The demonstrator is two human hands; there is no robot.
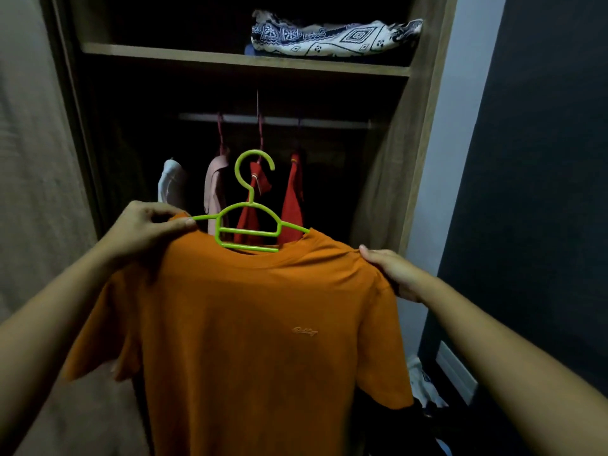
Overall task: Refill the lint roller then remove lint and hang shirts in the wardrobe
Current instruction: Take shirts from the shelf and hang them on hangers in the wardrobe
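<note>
An orange T-shirt [256, 324] hangs in front of me on a lime-green plastic hanger [250, 222], its hook pointing up below the wardrobe rail [329, 122]. My left hand [148, 228] pinches the shirt's left shoulder together with the hanger's arm. My right hand [394, 274] grips the shirt's right shoulder, fingers hidden behind the cloth. Both hold the shirt up before the open wardrobe [424, 133]. No lint roller is in view.
On the rail hang a white garment [171, 185], a pink one [215, 189] and two red ones [292, 199] on dark red hangers. A patterned folded cloth [332, 37] lies on the upper shelf [197, 55]. Clothes lie on the floor at lower right [424, 386].
</note>
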